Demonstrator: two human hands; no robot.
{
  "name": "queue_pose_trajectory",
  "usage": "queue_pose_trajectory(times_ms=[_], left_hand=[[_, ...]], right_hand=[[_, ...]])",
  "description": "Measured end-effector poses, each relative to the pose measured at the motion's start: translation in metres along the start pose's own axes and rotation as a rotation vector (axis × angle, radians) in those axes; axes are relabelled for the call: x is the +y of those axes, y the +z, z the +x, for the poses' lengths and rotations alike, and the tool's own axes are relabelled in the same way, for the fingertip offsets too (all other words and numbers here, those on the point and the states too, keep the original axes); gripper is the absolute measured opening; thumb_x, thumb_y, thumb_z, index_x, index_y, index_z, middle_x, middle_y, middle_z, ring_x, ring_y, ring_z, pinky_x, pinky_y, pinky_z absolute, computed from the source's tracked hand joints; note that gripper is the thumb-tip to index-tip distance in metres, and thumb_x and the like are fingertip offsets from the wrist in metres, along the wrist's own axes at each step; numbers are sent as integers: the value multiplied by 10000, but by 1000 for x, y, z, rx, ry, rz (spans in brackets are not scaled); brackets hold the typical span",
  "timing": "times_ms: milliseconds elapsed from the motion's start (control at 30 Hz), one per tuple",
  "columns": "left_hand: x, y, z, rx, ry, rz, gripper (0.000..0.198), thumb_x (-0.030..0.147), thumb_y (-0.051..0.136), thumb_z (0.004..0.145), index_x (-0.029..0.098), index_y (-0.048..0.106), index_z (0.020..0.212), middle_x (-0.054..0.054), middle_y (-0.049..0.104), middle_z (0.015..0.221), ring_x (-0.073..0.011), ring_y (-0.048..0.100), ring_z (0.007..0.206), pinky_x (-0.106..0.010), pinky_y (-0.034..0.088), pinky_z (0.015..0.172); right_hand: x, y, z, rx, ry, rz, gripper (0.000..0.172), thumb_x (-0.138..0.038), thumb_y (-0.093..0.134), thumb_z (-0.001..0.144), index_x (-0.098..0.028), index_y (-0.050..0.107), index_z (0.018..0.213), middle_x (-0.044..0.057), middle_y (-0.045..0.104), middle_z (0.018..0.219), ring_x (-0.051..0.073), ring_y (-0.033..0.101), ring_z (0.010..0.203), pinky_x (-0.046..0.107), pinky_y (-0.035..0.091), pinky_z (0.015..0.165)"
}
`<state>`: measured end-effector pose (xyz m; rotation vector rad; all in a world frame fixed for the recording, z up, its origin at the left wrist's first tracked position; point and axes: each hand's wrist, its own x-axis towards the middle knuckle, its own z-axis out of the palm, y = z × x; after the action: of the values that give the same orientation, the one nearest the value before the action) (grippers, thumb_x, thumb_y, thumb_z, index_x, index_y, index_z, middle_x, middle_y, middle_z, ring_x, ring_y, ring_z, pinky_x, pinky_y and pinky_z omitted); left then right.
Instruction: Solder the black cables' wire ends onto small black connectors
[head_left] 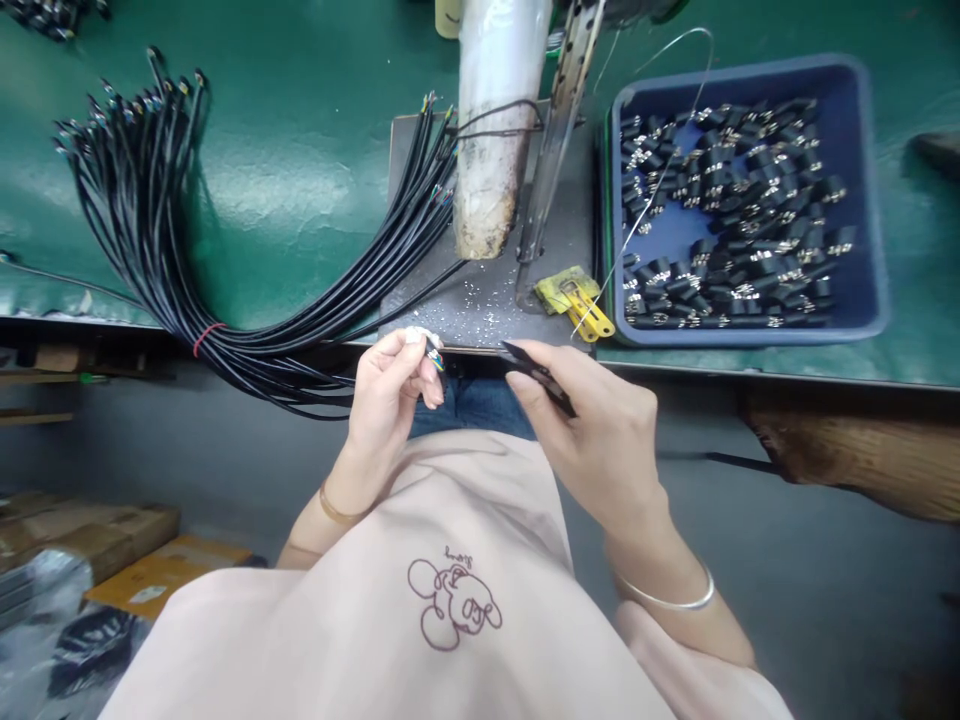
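Note:
My left hand [394, 385] is closed in a pinch on the end of a black cable, just in front of the bench edge. Thin coloured wires [433, 357] stick out from that cable end. In my right hand [600, 420] is a pair of black tweezers [538, 372], its tips pointing left toward the wires but apart from them. A bundle of black cables [225, 345], tied with a red band [206, 338], curves over the bench edge to the left of my hands. Several stripped cable ends [424, 150] lie on the grey board [487, 310].
A blue bin [862, 220] of small black connectors [720, 180] with metal pins stands at the right. A stained white tube [491, 130] and a metal bar [559, 130] rise over the board. Yellow clips [581, 300] with a wire lie nearby. Cartons [82, 540] sit below left.

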<state>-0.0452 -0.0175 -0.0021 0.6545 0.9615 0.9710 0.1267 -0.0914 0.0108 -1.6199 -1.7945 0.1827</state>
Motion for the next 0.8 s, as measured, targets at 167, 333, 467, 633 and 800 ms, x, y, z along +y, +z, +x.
queue_pose_trajectory(times_ms=[167, 333, 467, 633, 800], left_hand=[[0, 2, 0, 6, -38, 21, 313, 361, 850, 779, 163, 628, 680, 65, 586, 489, -44, 528, 343, -131, 427, 360], [-1, 2, -1, -11, -35, 30, 322, 393, 872, 734, 161, 651, 704, 65, 595, 492, -47, 523, 350, -141, 431, 363], [-3, 2, -1, -50, -27, -10, 394, 430, 910, 690, 163, 621, 682, 67, 603, 489, -45, 526, 342, -136, 439, 366], [-4, 3, -2, -43, -37, -8, 418, 433, 914, 679, 179, 582, 677, 73, 600, 487, -52, 532, 340, -143, 443, 363], [-4, 4, -2, -25, -24, 4, 430, 442, 926, 653, 177, 588, 686, 76, 591, 478, -50, 526, 337, -142, 440, 360]], right_hand=[[-6, 7, -1, -29, -67, -62, 235, -280, 526, 1061, -138, 687, 1157, 18, 755, 838, 88, 660, 661, 194, 449, 620], [-12, 12, 2, -21, -155, -176, 252, -272, 503, 1071, -119, 690, 1144, 15, 740, 807, 85, 634, 634, 209, 415, 608], [-15, 13, 5, -18, -195, -246, 248, -269, 494, 1075, -136, 700, 1108, -3, 710, 751, 82, 596, 609, 217, 389, 605], [-17, 14, 4, -39, -209, -341, 242, -283, 503, 1073, -155, 702, 1122, -21, 672, 712, 86, 566, 595, 231, 372, 603], [-19, 15, 3, -50, -212, -423, 242, -273, 504, 1069, -161, 700, 1156, -28, 624, 662, 96, 542, 595, 257, 335, 588]])
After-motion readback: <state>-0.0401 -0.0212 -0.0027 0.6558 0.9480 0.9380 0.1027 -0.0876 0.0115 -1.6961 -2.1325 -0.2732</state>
